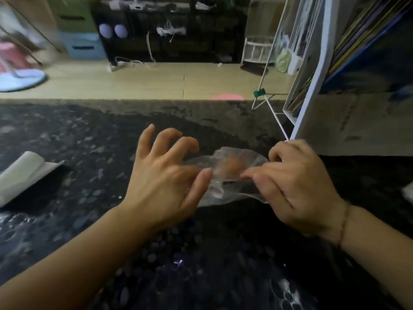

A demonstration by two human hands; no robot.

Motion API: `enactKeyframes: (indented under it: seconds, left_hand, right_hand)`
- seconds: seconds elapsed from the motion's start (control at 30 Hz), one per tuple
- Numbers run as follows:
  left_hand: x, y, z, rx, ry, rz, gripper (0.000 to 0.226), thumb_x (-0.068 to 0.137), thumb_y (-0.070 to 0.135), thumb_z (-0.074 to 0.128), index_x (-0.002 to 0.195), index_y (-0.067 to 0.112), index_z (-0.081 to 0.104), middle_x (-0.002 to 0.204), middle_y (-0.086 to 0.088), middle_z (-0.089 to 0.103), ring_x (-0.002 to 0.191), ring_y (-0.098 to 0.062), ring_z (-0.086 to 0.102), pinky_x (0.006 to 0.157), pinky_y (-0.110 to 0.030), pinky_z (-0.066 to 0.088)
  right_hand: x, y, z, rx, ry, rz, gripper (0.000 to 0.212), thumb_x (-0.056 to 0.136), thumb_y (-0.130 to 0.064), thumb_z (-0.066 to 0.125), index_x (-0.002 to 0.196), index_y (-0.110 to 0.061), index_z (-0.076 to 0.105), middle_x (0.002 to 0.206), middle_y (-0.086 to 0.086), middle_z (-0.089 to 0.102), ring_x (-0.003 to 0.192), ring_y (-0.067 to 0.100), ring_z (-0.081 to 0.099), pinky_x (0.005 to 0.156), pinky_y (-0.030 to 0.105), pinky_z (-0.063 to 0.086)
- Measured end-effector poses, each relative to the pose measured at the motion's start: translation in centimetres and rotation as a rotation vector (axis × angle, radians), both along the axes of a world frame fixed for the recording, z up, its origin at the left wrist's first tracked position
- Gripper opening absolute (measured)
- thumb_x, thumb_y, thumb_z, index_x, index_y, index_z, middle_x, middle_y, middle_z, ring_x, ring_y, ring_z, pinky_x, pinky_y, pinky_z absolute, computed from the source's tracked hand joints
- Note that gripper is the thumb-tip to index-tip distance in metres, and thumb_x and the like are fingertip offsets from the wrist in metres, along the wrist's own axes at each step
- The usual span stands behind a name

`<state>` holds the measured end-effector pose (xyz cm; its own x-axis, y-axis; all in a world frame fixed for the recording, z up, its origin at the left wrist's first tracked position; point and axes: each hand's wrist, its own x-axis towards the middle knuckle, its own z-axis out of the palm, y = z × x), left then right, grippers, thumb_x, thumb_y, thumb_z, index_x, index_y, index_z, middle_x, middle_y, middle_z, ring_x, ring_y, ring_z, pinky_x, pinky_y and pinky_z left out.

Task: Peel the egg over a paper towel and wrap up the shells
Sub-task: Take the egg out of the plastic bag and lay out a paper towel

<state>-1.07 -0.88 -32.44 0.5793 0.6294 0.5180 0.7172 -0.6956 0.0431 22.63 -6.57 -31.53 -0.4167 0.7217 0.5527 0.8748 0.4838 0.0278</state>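
egg (233,164) blurred inside clear bag (232,175), pink object (15,54) motion-smeared

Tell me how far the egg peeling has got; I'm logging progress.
Hardly started. The brown egg sits unpeeled inside a clear plastic bag. In hand: the right hand pinches the bag, and the left hand reaches its edge with fingers spread. Left: take the egg out, bring over the folded paper towel lying off to the left, peel, then wrap the shells.

Readable text: none — every surface too blurred or dark.
Cardboard box (348,124), far right: faint marks — unreadable.
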Motion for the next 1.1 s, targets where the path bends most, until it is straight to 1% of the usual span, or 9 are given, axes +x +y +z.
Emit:
enactKeyframes:
  seconds: [0.17, 0.23, 0.33, 0.4, 0.47, 0.57, 0.7, 0.93, 1.1]
  left_hand:
    - [1.5, 0.9, 1.9, -0.154, 0.319, 0.405, 0.070, 0.089, 0.072, 0.027, 0.065, 0.028, 0.076, 0.119, 0.004, 0.062, 0.132, -0.033, 0.037, 0.112, -0.071, 0.001]
    - [1.7, 0.7, 2.2, -0.127, 0.296, 0.432, 0.055, 0.082, 0.072, 0.044, 0.072, 0.028, 0.075, 0.124, 0.000, 0.059, 0.133, -0.036, 0.034, 0.111, -0.071, 0.000]
    - [2.5, -0.3, 1.0, 0.135, 0.109, 0.078, 0.020, 0.076, 0.033, 0.075, 0.087, 0.016, 0.071, 0.110, -0.011, 0.062, 0.111, -0.037, 0.048, 0.102, -0.060, 0.032]
    - [3.0, -1.1, 0.2, 0.200, -0.047, -0.295, 0.006, 0.088, 0.017, 0.062, 0.089, 0.013, 0.067, 0.097, -0.010, 0.063, 0.090, -0.028, 0.052, 0.080, -0.041, 0.043]
    - [3.1, -1.5, -0.1, 0.081, -0.051, -0.415, 0.008, 0.091, 0.014, 0.060, 0.090, 0.015, 0.068, 0.094, -0.003, 0.067, 0.082, -0.021, 0.058, 0.071, -0.033, 0.046]
    - [2.4, -1.4, -0.6, -0.033, 0.172, -0.212, 0.014, 0.079, 0.017, 0.073, 0.091, 0.024, 0.074, 0.090, 0.007, 0.075, 0.083, -0.023, 0.068, 0.078, -0.041, 0.051]
    - [2.7, -1.0, 0.4, -0.032, 0.342, 0.110, 0.017, 0.091, 0.041, 0.056, 0.085, 0.032, 0.069, 0.075, 0.007, 0.070, 0.088, -0.021, 0.065, 0.095, -0.048, 0.025]
    - [4.8, 2.4, -1.6, -0.241, 0.439, 0.286, 0.060, 0.085, 0.072, 0.037, 0.135, 0.040, 0.044, 0.126, 0.006, 0.066, 0.126, -0.023, 0.051, 0.106, -0.063, -0.012]
    - [4.6, 4.9, -2.7, -0.685, 0.399, 0.279, 0.089, 0.062, 0.088, 0.044, 0.141, 0.050, 0.029, 0.150, 0.001, 0.036, 0.143, -0.034, 0.021, 0.106, -0.075, -0.004]
  right_hand:
    - [-0.5, 1.5, 1.0, -0.006, -0.346, -0.365, 0.037, 0.094, -0.043, 0.043, 0.089, -0.025, 0.075, 0.052, 0.000, 0.063, 0.067, 0.026, 0.052, 0.076, 0.041, 0.036]
    - [-0.8, 1.8, 1.1, 0.014, -0.331, -0.401, 0.033, 0.091, -0.046, 0.051, 0.081, -0.023, 0.073, 0.049, 0.001, 0.060, 0.066, 0.027, 0.053, 0.078, 0.041, 0.035]
    - [-1.1, 1.8, 0.4, 0.197, -0.257, -0.253, 0.026, 0.091, -0.036, 0.059, 0.075, -0.017, 0.067, 0.060, 0.001, 0.063, 0.074, 0.028, 0.057, 0.082, 0.043, 0.037]
    - [-1.2, 1.6, -0.3, 0.270, -0.232, 0.040, 0.021, 0.094, -0.021, 0.057, 0.077, -0.015, 0.068, 0.079, 0.001, 0.069, 0.088, 0.029, 0.062, 0.088, 0.045, 0.041]
    - [-0.6, 1.5, -0.7, 0.203, -0.232, 0.227, 0.017, 0.092, -0.015, 0.059, 0.079, -0.017, 0.071, 0.087, -0.001, 0.072, 0.094, 0.030, 0.064, 0.087, 0.043, 0.045]
    - [0.5, 1.0, -1.0, 0.067, -0.269, 0.093, 0.010, 0.081, -0.017, 0.067, 0.084, -0.024, 0.074, 0.076, -0.008, 0.071, 0.080, 0.026, 0.061, 0.075, 0.038, 0.042]
    - [0.9, 1.2, -0.3, -0.012, -0.317, -0.257, 0.017, 0.087, -0.032, 0.058, 0.088, -0.027, 0.074, 0.061, -0.002, 0.063, 0.069, 0.022, 0.053, 0.071, 0.036, 0.032]
    - [1.1, 3.9, -0.8, -0.297, -0.308, -0.472, 0.060, 0.079, -0.068, 0.046, 0.130, -0.037, 0.047, 0.097, 0.000, 0.069, 0.103, 0.025, 0.054, 0.085, 0.041, 0.027]
    - [1.9, 6.3, -2.5, -0.601, -0.092, -0.399, 0.092, 0.067, -0.077, 0.046, 0.145, -0.039, 0.017, 0.116, -0.003, 0.063, 0.112, 0.026, 0.047, 0.094, 0.043, 0.032]
